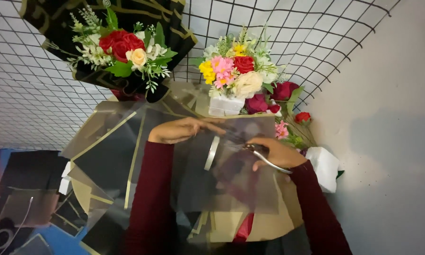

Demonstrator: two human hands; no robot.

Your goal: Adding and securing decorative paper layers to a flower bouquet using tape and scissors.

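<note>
1. Head view, hands. The left hand (181, 130) lies flat-fingered along the upper edge of a translucent wrapping sheet (231, 174), fingers extended and pressing or pinching that edge; the grip appears meant to keep the film taut. The right hand (276, 153) is curled shut around the handles of a pair of scissors (255, 150), whose blades point toward the left hand, at or over the sheet's top edge. Whether the blades are actually in the film cannot be told.

2. Head view, the sheet. It lies across the person's lap and forearms, directly between the two hands. It is thin, glossy, smoky grey and see-through, with a pale gold border strip (212, 153) standing up in a curl near the centre.

3. Head view, stock below. More wrapping sheets (108, 156), dark with gold edge lines, fan out to the left over a round tan surface (274, 222), apparently kept within reach.

4. Head view, finished goods. A bouquet in black and gold wrap (122, 47), with red and cream roses, leans against the wire mesh panel (28, 85). A second arrangement (236, 71) of pink, yellow, red and cream flowers sits in a white foam block (225, 105). Loose red roses (288, 89) lie just beside it.

5. Head view, surroundings. Another white foam block (325, 167) rests near the right sleeve, against a plain grey wall (392, 118).
</note>
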